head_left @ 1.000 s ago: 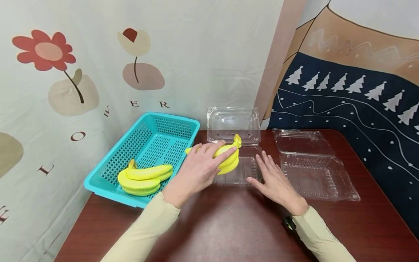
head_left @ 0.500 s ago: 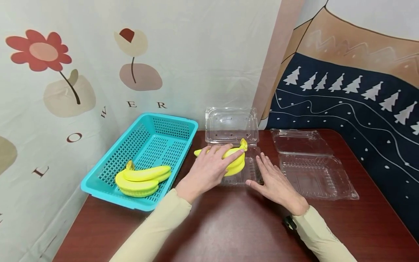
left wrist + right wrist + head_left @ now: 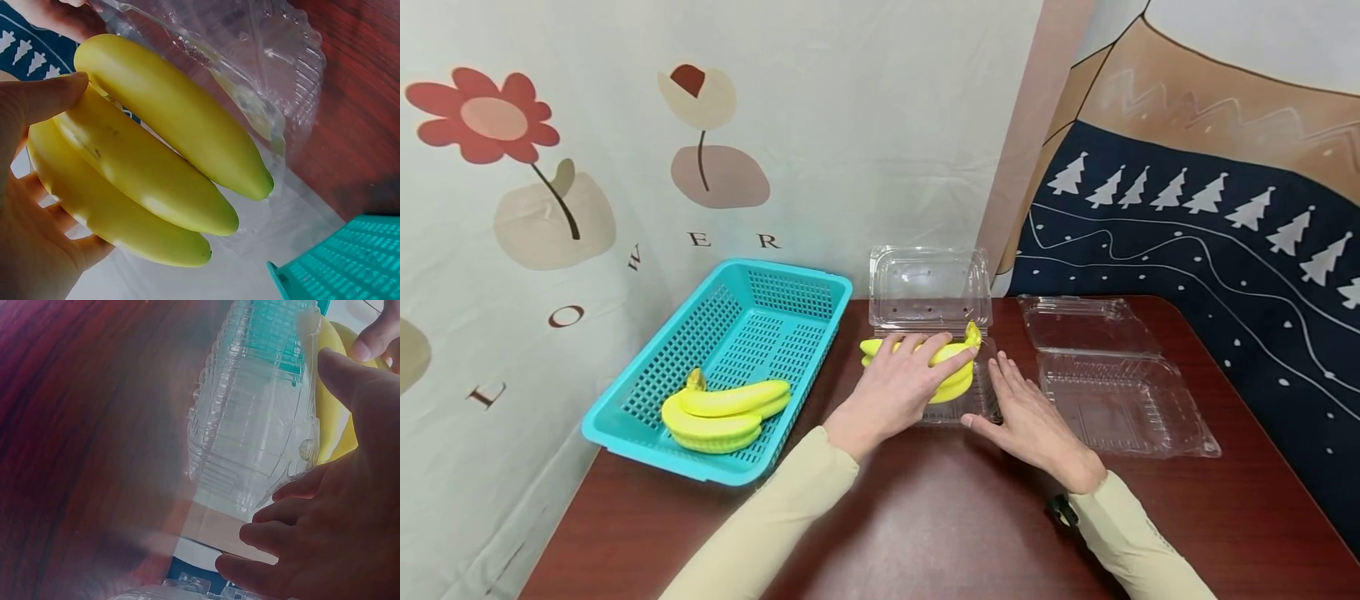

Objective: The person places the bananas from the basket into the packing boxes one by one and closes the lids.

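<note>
A bunch of yellow bananas (image 3: 953, 385) is gripped from above by my left hand (image 3: 898, 387), over the base of a clear plastic clamshell box (image 3: 929, 287) whose lid stands upright behind. In the left wrist view, the thumb presses on the bananas (image 3: 144, 156) and the other fingers curl under them; their greenish tips point away from the palm. My right hand (image 3: 1028, 417) rests with fingers straight at the right side of that box. In the right wrist view its fingers lie along the box wall (image 3: 250, 419). Another banana bunch (image 3: 718, 415) lies in the turquoise basket.
The turquoise basket (image 3: 752, 454) stands on the left of the brown table (image 3: 925, 533). A second clear clamshell box (image 3: 1123, 404) lies opened out on the right. Printed cloth (image 3: 842, 125) hangs behind the table.
My left hand has carried the bananas rightward and slightly down over the middle box. The right hand has stayed at the box's right side.
</note>
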`<state>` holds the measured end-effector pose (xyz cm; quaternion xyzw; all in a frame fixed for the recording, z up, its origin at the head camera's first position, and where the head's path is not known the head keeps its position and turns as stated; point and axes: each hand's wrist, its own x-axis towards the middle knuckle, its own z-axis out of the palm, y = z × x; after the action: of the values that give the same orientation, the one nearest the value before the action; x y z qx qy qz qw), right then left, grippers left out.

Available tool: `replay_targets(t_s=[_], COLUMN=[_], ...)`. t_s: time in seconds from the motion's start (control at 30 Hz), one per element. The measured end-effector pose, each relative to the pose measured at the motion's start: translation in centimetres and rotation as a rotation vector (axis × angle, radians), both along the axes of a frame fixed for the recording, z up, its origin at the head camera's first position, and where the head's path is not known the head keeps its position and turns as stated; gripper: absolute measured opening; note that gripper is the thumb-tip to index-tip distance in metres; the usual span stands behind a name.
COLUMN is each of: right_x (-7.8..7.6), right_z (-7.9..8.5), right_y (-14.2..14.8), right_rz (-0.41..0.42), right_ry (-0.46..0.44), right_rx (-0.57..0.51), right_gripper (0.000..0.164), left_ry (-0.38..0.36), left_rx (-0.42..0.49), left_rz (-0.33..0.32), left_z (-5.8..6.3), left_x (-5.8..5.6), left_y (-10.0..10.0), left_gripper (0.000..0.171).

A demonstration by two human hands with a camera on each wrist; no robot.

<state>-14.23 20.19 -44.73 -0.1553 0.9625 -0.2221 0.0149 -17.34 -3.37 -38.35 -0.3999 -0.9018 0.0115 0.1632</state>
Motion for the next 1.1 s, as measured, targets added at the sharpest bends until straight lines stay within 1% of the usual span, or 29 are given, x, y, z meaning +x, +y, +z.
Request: replay_targets(t_s=[0.2, 0.4, 0.7, 0.83, 1.1], right_x=[-0.2, -0.2, -0.1, -0.1, -0.1], right_z=[-0.1, -0.1, -0.2, -0.2, -0.1], right_y=[0.0, 0.0, 0.0, 0.0, -0.1], right_rz=[0.005, 0.011, 0.008, 0.004, 0.006], right_ry=[0.006, 0.027, 0.027, 0.021, 0.025], right_rx=[0.004, 0.005, 0.017, 0.013, 0.016], right_gripper=[0.106, 0.106, 0.108, 0.108, 0.107], left_ry=[-0.001, -0.012, -0.015, -0.029, -0.052], left_rx=[-0.030, -0.048, -0.077, -0.092, -0.090], left_rz=[-0.012, -0.010, 0.001, 0.013, 0.015], left_z=[-0.5, -1.0, -1.8, -2.1, -2.5], left_x=[-0.1, -0.2, -0.7, -0.9, -1.4], left_y=[1.0, 1.5, 1.7, 1.6, 1.7], left_gripper=[0.081, 0.080, 0.082, 0.084, 0.080])
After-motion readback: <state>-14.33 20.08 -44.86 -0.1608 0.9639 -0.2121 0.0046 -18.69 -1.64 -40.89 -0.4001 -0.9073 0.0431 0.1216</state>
